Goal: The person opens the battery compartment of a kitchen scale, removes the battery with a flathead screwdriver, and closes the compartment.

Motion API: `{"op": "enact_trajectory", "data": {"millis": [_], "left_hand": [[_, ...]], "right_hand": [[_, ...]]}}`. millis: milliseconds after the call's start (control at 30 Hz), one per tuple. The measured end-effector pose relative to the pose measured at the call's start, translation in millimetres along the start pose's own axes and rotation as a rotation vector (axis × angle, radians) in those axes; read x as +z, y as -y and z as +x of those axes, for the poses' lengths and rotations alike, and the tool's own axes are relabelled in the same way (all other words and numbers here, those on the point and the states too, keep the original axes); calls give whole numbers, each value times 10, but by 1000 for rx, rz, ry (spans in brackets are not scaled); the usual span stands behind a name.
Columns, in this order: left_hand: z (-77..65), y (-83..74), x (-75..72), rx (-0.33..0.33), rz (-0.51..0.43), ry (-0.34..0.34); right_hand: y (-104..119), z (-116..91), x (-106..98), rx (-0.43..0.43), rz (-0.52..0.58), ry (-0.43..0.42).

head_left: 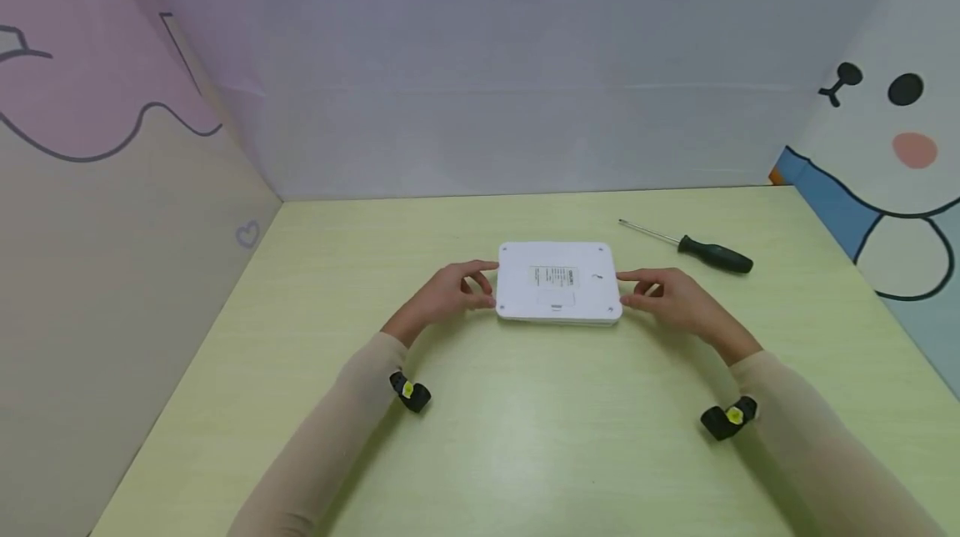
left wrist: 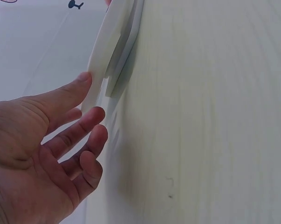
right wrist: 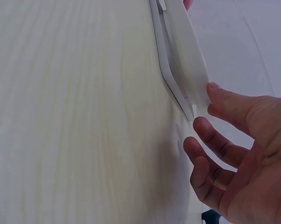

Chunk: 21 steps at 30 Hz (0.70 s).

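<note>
A white flat device [head_left: 517,278] with rounded corners lies in the middle of the table, a printed label and a small cover on its upward face. Small round marks sit at its corners. From the side it shows two layers: a broader upper body [left wrist: 105,49] and a thinner plate [left wrist: 126,51] under it, with a gap between. My left hand [head_left: 453,291] holds its left edge by thumb and index finger, the other fingers loosely bent below. On the opposite edge, my right hand [head_left: 667,295] grips likewise, its thumb on the upper body [right wrist: 196,56] in the right wrist view.
A screwdriver [head_left: 716,257] with a black handle lies to the right behind the device, its shaft pointing left. The pale wood table [head_left: 480,437] meets a white back wall [head_left: 480,103]. Cartoon-printed panels [head_left: 135,228] flank it on both sides.
</note>
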<state>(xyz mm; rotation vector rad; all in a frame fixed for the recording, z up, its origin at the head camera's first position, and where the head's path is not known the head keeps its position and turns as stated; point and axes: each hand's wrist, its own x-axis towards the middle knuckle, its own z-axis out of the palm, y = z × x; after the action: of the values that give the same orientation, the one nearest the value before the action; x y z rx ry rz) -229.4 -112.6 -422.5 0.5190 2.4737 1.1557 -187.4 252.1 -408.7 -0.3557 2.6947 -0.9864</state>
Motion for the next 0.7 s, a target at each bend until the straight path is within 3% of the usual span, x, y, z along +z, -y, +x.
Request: {"op": "enact_trajectory", "data": {"millis": [333, 533, 700], "left_hand": [[-64, -38, -4, -18, 31, 3], [5, -67, -10, 32, 213, -78], [89, -218, 85, 5, 383, -51]], "right_hand": [[-4, 6, 5, -18, -7, -27], [189, 21, -9, -36, -111, -126], [508, 133, 94, -148, -328, -119]]}}
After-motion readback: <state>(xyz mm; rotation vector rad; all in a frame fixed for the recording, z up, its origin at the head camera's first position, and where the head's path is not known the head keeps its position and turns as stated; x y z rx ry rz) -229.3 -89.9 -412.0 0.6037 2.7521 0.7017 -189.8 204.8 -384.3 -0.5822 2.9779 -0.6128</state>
